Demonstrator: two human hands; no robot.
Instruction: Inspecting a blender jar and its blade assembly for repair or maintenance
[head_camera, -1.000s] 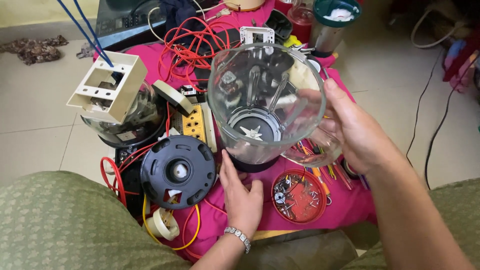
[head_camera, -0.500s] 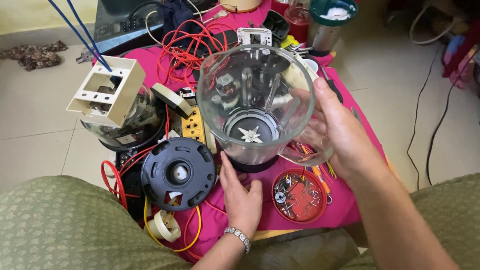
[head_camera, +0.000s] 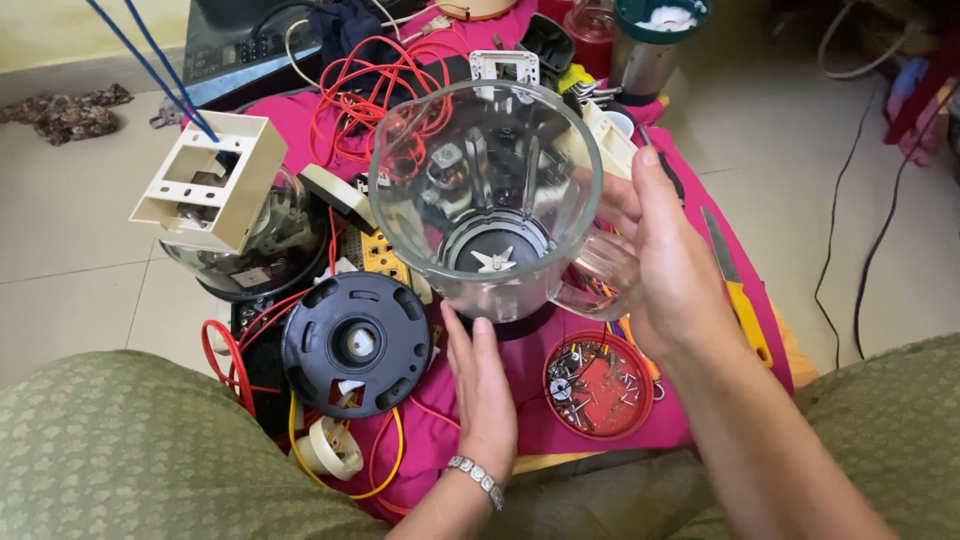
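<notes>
Cluttered pink cloth-covered table (head_camera: 745, 300) over tiled floor, clear plastic blender jar (head_camera: 487, 195) with blade tilted toward camera, right hand (head_camera: 668, 265) wrapped around its handle, left hand (head_camera: 482, 390) flat, fingers touching jar's base, black round disc (head_camera: 355, 343) just left.

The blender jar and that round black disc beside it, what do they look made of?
Blender jar: clear, glossy plastic or glass, hard to say which; wires show through its wall. Black disc: looks like moulded plastic, matt, with cut-out slots.
</notes>
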